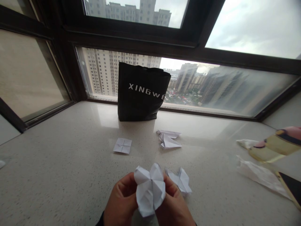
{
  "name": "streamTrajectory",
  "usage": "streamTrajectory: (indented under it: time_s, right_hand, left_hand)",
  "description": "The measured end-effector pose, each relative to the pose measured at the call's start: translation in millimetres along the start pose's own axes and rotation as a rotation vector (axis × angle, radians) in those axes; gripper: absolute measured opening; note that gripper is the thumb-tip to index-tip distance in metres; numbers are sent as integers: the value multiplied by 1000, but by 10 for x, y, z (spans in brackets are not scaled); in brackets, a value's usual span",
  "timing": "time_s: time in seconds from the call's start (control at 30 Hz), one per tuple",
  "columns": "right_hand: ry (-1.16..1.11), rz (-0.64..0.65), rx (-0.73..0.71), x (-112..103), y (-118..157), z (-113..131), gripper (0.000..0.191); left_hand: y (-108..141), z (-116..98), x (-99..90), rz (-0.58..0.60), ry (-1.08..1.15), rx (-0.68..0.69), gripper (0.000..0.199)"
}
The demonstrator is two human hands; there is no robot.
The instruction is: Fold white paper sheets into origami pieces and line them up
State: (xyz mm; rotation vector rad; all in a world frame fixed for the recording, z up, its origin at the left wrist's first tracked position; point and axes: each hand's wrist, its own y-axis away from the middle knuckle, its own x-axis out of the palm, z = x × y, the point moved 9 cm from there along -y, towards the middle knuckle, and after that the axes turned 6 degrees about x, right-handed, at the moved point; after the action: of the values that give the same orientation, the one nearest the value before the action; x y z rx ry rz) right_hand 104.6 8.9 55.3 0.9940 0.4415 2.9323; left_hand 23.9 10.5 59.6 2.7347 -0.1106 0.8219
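A white folded paper piece (pixel 150 190) with four rounded lobes is held up at the bottom centre, its creased middle facing the camera. My left hand (pixel 123 199) grips its left side, and my right hand (pixel 174 201) grips its right side; the fingertips are partly hidden behind the paper. Just beyond my right hand lies another folded white paper (pixel 182 180) with pointed flaps. Farther off, a flat folded square (pixel 122 146) rests on the pale speckled counter (pixel 70 157). To its right is a folded paper with sharp points (pixel 169 141).
A black bag (pixel 142 94) with white lettering stands upright against the window. At the right are crumpled white tissue (pixel 258 175), a yellowish clear object with pink parts (pixel 275 146) and a dark phone-like object (pixel 290 188). Dark window frames border the counter.
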Motion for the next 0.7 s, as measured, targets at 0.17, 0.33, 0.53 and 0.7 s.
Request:
streamTrajectory:
  time_s: [0.17, 0.33, 0.53, 0.7]
  right_hand:
    - [-27, -9, 23, -28, -2, 127, 18]
    - [41, -17, 109, -142, -30, -112, 19]
    - [29, 63, -1, -115, -7, -69, 37]
    - [278, 11, -118, -247, 72, 122, 35]
  left_hand:
    - [-19, -63, 3, 30, 30, 77, 38]
    - [0, 95, 5, 41, -30, 63, 39]
    - [6, 82, -110, -42, 51, 64, 30]
    - [-13, -29, -339, -170, 124, 96, 31]
